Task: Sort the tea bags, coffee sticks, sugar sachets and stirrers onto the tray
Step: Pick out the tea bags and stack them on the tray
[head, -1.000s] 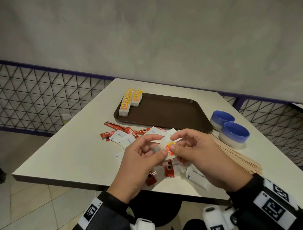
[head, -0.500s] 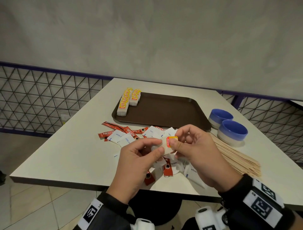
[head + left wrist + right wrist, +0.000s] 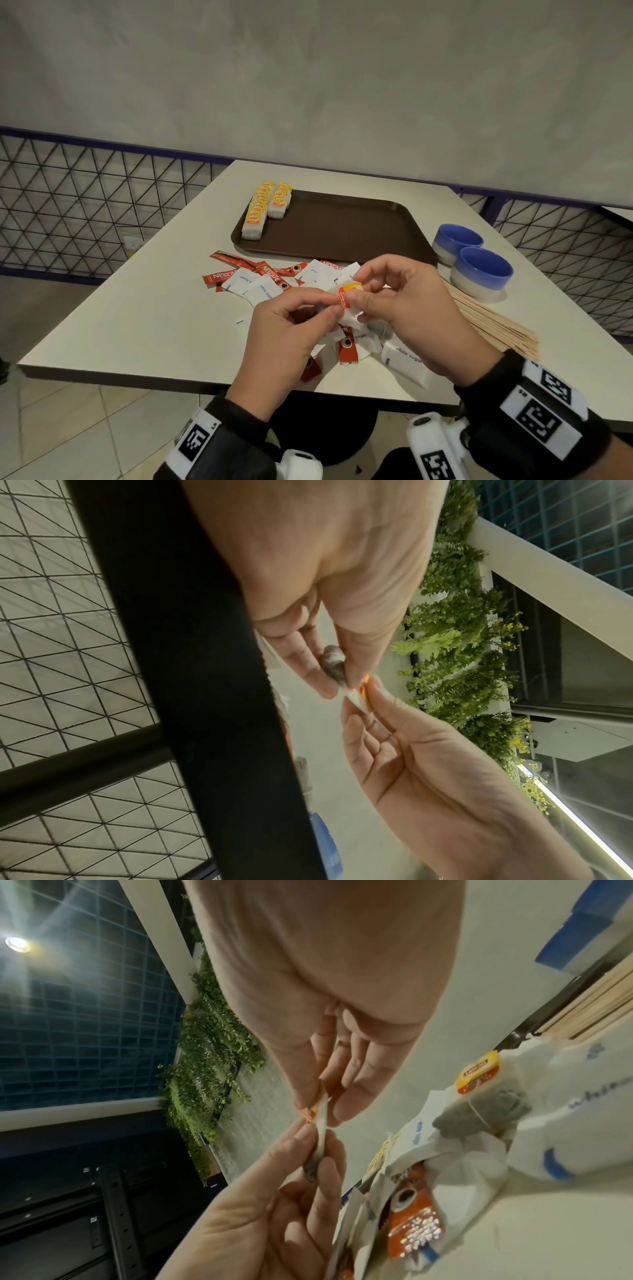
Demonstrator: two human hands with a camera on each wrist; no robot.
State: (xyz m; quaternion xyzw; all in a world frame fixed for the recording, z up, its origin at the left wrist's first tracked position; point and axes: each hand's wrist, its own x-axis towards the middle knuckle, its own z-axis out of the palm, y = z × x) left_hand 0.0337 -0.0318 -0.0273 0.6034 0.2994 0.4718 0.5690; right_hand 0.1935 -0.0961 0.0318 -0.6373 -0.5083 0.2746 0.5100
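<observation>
Both hands' fingers (image 3: 358,301) pinched one tea bag (image 3: 347,297) above the worktop (image 3: 137,315) pile. Tea-bag sorting step. Next: carry it beyond the fingers to the tray (image 3: 342,226) rows.

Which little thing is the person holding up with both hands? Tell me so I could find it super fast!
Start at the brown tray, then come toward the messy pile of packets on the white table. Just above that pile, the left hand and right hand pinch one tea bag between them. It is the only packet off the table, white with a yellow and red tag.
</observation>
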